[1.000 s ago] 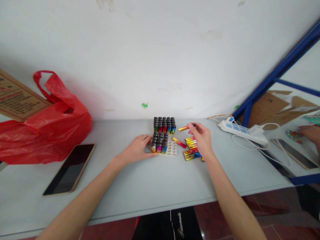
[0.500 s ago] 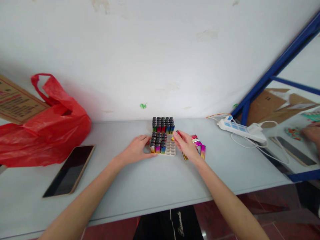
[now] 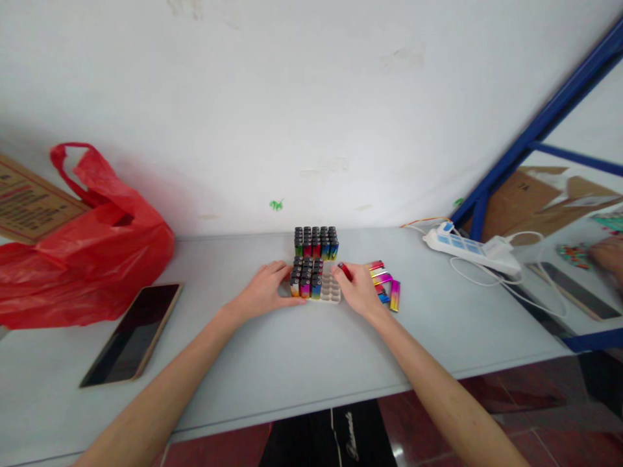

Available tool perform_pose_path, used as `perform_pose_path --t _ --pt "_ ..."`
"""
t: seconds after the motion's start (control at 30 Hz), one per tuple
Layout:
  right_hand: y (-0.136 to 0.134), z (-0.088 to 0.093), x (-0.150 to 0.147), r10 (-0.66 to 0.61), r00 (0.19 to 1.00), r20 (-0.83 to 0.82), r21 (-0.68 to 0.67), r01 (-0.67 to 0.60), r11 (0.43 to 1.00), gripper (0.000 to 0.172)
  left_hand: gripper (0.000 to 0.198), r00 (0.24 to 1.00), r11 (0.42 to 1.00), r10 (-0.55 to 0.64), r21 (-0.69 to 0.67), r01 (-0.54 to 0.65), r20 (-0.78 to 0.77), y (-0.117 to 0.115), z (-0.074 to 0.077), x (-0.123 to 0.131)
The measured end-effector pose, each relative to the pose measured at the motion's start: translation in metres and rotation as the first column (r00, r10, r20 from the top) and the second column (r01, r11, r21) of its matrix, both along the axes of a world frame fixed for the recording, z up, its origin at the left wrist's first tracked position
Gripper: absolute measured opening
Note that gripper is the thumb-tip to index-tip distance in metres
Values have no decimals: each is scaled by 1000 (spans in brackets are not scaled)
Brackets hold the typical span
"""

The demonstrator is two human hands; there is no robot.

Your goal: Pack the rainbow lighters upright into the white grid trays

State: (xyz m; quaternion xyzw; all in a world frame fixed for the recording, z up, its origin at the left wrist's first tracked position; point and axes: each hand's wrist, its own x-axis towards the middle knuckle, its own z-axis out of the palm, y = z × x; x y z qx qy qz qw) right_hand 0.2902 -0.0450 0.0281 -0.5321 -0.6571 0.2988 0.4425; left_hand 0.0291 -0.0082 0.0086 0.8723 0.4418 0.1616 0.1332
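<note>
A pale tray [image 3: 331,292] with round slots has upright lighters [image 3: 305,285] with black tops in its left part; slots on its right side are bare. My left hand [image 3: 267,287] rests at the tray's left edge, thumb and fingers spread around that corner. Over the right part, my right hand [image 3: 357,285] pinches a red lighter [image 3: 344,271]. Behind the tray stands a full block of upright lighters [image 3: 316,243]. Several loose shiny lighters [image 3: 395,296] in pink, yellow, red and blue lie right of my right hand.
At the left are a red plastic bag [image 3: 107,253], a cardboard box [image 3: 36,201] and a phone [image 3: 134,334]. A white power strip [image 3: 470,250] with cables lies at the right, beside a blue metal frame [image 3: 479,217]. Another person's hand [image 3: 608,256] shows beyond it.
My right hand has shifted slightly, and the red lighter in it is now tilted differently. More of the loose lighters show beside it. My left hand stays at the tray.
</note>
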Motion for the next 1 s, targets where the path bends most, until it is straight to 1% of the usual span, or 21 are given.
perform_pose_path --t 0.1,0.17,0.33,0.5,0.6,0.7,0.8,0.9,1.0 --pt "-1 2 0 -7 1000 10 18 6 1000 55 61 999 999 -15 -35 16 30 1 3 0" --pt "-1 3 0 -3 1000 23 22 2 1000 55 58 998 997 -29 -72 32 53 1 8 0" --pt "0 1 2 -14 998 63 44 11 999 46 54 996 989 -62 -132 71 70 -1 18 -4" --pt "-1 1 2 -2 994 107 44 -3 999 45 50 997 989 -55 -131 63 62 -1 18 -8" --pt "-1 1 2 43 992 116 44 -48 998 41 51 996 990 -59 -123 67 71 -2 17 -7" --pt "0 1 4 99 979 181 119 -122 985 35 52 996 992 -52 -108 59 66 -3 18 -6" --pt "1 2 8 103 960 261 195 -157 968 38 53 997 994 -40 -96 46 68 -5 19 -4" --pt "3 3 13 116 941 316 153 -172 973 42 54 997 994 -37 -99 44 69 -5 20 -3" --pt "5 0 15 133 937 323 97 -173 980 40 56 997 994 -33 -105 40 70 -5 19 -3"
